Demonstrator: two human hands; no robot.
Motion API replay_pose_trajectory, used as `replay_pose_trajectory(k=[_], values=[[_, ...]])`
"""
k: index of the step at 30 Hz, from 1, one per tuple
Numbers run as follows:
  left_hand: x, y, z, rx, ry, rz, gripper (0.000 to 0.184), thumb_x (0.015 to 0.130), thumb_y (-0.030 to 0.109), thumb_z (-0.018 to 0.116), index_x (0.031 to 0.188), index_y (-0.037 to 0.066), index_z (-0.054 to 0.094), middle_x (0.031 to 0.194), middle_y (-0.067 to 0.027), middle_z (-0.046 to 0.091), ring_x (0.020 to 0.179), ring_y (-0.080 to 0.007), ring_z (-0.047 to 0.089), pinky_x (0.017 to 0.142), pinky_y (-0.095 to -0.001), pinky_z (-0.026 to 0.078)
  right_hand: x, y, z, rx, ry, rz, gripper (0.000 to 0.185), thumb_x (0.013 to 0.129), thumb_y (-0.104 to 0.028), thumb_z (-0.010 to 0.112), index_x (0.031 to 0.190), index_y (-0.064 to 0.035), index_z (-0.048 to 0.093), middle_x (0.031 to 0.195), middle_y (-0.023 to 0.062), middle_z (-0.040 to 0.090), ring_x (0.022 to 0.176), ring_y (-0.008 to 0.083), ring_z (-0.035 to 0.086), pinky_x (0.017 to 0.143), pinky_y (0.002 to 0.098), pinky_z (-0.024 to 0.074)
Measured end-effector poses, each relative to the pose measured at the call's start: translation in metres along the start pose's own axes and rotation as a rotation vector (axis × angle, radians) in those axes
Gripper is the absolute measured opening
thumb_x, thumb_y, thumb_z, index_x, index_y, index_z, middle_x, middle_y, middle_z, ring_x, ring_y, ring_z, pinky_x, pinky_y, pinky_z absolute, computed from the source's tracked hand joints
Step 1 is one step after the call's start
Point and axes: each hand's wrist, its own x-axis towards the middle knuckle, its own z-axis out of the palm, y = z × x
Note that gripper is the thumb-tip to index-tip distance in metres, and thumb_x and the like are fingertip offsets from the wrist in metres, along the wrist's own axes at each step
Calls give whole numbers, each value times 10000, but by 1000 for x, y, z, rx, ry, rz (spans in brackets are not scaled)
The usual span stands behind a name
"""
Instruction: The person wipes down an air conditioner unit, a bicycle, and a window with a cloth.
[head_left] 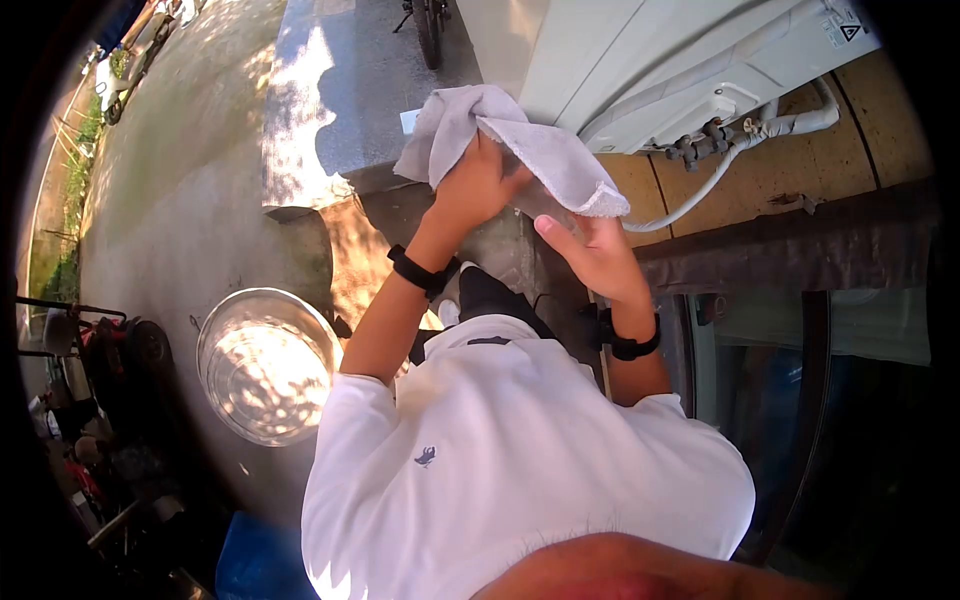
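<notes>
A light grey towel [560, 160] is bunched and draped between my two hands, in front of me at the top middle of the head view. My left hand [475, 185] is closed on its bunched left part, the fingers partly covered by folds. Under the towel's hanging right end is my right hand [605, 255], its thumb stretched out to the left and its fingers mostly hidden behind the fabric, gripping that end. Close beyond the towel stands a white air-conditioner outdoor unit [620, 75].
A large see-through basin [205, 355] stands on the concrete floor at left. Wrapped pipes [800, 124] run from the unit along a tiled wall. A raised grey slab [365, 135] lies ahead, with a wheel [428, 40] on it. A red and black machine [120, 350] and a blue container [258, 560] are at lower left.
</notes>
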Motion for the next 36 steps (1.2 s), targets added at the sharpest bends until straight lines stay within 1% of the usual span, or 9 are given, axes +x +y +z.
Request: replay_pose_trajectory(k=[3, 8, 13, 21, 23, 24, 27, 31, 36], values=[[-3, -16, -13, 318, 23, 166, 772, 818, 519, 637, 1301, -55, 453, 1359, -318, 420, 1279, -491, 390, 1062, -519, 325, 14, 6, 12, -380, -27, -116, 591, 900, -192, 687, 1381, 26, 422, 1389, 181, 474, 1265, 294, 472, 1060, 382, 355], [6, -48, -47, 448, -4, 99, 547, 725, 298, 704, 1179, 30, 560, 1055, -165, 633, 1005, -363, 608, 838, -481, 478, 41, 10, 46, -469, -25, -130, 608, 888, -153, 686, 1390, 59, 415, 1407, 155, 463, 1310, 237, 416, 1106, 348, 294], [28, -59, -74, 418, -15, 196, 436, 726, 208, 701, 1109, 44, 574, 925, -142, 636, 879, -342, 640, 742, -454, 500, 80, 26, 66, -452, 7, -44, 622, 910, -218, 667, 1391, 73, 401, 1421, 196, 448, 1307, 298, 426, 1102, 385, 300], [77, -121, -88, -377, -632, -26, 387, 754, 196, 681, 1090, 12, 620, 1017, -211, 679, 901, -412, 638, 784, -413, 518, 160, 48, 103, -700, -32, -30, 580, 944, -417, 610, 1270, 51, 511, 1248, 233, 551, 1162, 357, 520, 1034, 395, 371], [72, -133, -79, -573, -653, 108, 376, 768, 205, 667, 1081, 3, 622, 980, -225, 677, 892, -410, 637, 783, -404, 513, 175, 33, 110, -528, 5, 365, 552, 947, -407, 608, 1237, 58, 542, 1168, 228, 595, 1113, 365, 555, 1000, 407, 404], [85, -121, -101, -492, -854, -83, 331, 812, 201, 635, 1070, -4, 616, 968, -225, 677, 898, -412, 637, 792, -417, 511, 183, 33, 111, -610, 17, 403, 507, 954, -384, 600, 1199, 60, 569, 1102, 231, 627, 1038, 370, 601, 949, 414, 441], [100, -128, -130, -411, -828, -8, 342, 882, 182, 601, 1174, 5, 589, 943, -219, 679, 867, -375, 653, 763, -396, 506, 198, 54, 113, -862, 233, -39, 453, 959, -341, 599, 1162, 64, 584, 1034, 236, 651, 958, 350, 633, 886, 418, 467], [115, -158, -140, -457, -974, -51, 369, 938, 286, 628, 1183, 12, 591, 1015, -184, 674, 906, -287, 652, 793, -373, 492, 190, 67, 108, -841, 314, 117, 298, 944, -263, 622, 1076, 2, 660, 1024, 213, 660, 987, 393, 602, 873, 433, 456], [119, -180, -129, -828, -1122, -364, 383, 978, 275, 599, 1275, 35, 572, 1138, -56, 620, 1038, -140, 548, 915, -290, 438, 191, 83, 109, -1030, 469, -155, 156, 846, -125, 654, 960, -32, 706, 929, 184, 684, 864, 398, 638, 765, 453, 491]])
